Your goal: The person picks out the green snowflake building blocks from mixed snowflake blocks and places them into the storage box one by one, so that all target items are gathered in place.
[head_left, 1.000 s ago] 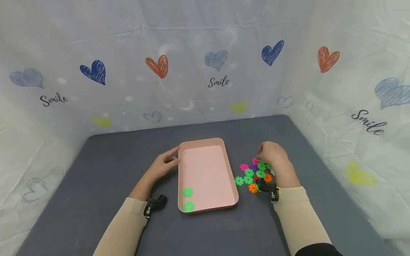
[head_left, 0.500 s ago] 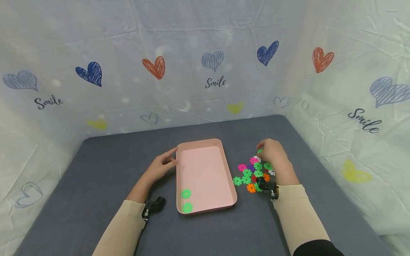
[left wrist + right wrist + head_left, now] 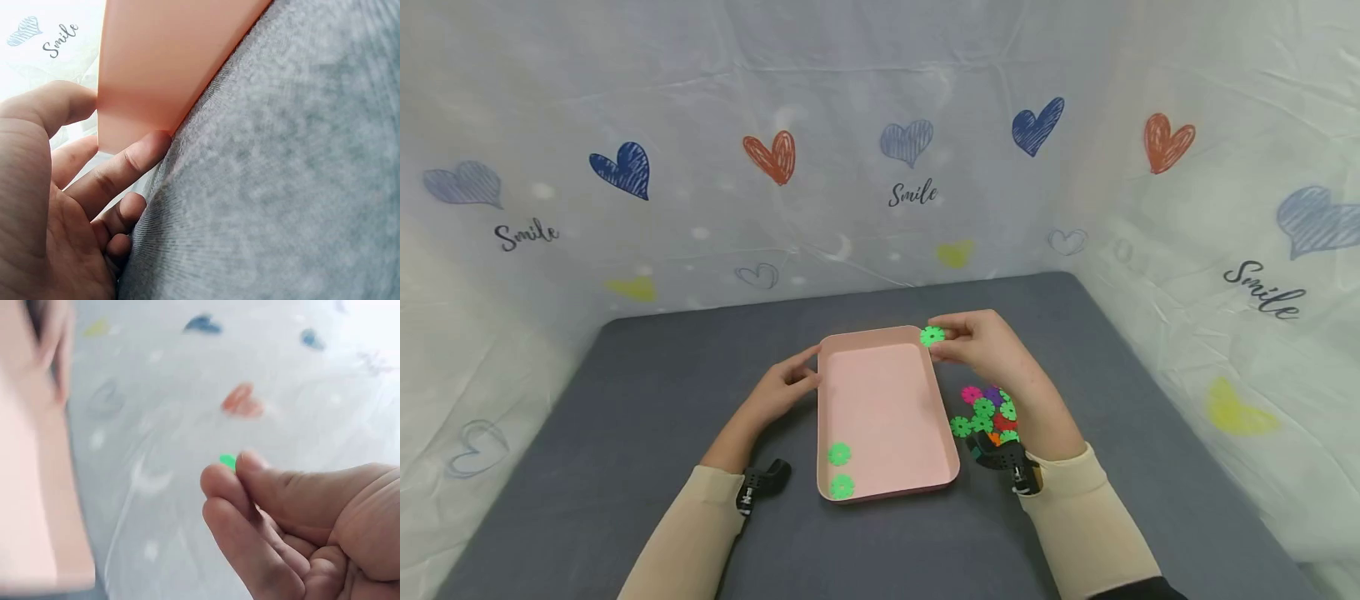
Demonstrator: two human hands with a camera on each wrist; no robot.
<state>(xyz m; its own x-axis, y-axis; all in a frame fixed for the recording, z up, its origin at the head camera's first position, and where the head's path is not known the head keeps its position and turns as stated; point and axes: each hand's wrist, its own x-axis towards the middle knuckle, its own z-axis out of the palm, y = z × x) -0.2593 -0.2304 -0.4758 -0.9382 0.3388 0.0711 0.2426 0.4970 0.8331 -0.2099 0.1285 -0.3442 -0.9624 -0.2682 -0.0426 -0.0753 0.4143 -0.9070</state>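
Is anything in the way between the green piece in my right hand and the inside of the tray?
Nothing visible. In the head view, the held green piece overlaps the far right corner of the tray, and the left hand rests against its left side.

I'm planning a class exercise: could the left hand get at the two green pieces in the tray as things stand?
Probably yes: the left hand touches the pink tray on the left, the green pieces lie near that side, and nothing covers them.

Right forearm (image 3: 1048,417) partly hides disc pile (image 3: 983,407); tray (image 3: 887,400) cut off in 2 wrist views.
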